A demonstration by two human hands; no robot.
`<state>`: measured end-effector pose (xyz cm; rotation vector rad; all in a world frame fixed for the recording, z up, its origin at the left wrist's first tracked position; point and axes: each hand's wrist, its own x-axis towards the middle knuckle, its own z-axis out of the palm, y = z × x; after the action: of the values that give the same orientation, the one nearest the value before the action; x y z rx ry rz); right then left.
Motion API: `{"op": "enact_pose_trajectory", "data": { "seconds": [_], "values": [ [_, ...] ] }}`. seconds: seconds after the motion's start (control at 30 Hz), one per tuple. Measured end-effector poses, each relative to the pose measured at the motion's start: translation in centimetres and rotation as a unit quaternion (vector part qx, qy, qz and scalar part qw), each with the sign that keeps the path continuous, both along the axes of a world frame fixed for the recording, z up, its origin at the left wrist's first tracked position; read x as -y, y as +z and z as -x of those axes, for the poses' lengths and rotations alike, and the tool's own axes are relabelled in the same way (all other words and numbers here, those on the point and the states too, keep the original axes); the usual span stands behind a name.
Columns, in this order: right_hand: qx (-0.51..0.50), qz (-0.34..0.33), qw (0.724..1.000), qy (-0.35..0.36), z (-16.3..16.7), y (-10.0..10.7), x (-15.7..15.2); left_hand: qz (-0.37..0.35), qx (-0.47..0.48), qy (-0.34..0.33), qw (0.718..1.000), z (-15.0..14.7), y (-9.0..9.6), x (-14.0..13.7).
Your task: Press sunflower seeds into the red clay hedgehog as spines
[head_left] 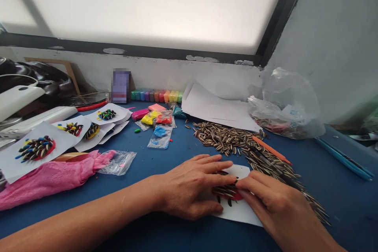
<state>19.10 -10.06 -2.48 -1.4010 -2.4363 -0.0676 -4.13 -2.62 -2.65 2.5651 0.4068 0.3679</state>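
At left, a pink cloth lies beside seed-decorated sheets. The left hand, fingers apart, rests flat and partly hides the red clay on white paper. Striped seeds lie behind. The right hand is at the clay's edge; whether it pinches something, I cannot tell.

A blue counter is set against a pale wall, where a dark-framed window is filled with soft white light.
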Motion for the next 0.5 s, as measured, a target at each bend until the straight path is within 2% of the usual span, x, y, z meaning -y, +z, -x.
{"op": "enact_pose_trajectory", "data": {
  "seconds": [0.33, 0.5],
  "values": [
    [-0.010, -0.088, 0.992, -0.091, -1.8, 1.2, -0.8, 0.026, -0.025, 0.045, 0.998, 0.0, 0.3, 0.2],
    [0.025, -0.077, 0.993, -0.085, -2.8, 1.9, -2.5, 0.022, -0.026, 0.048, 0.998, -0.1, 0.3, 0.1]
  ]
}}
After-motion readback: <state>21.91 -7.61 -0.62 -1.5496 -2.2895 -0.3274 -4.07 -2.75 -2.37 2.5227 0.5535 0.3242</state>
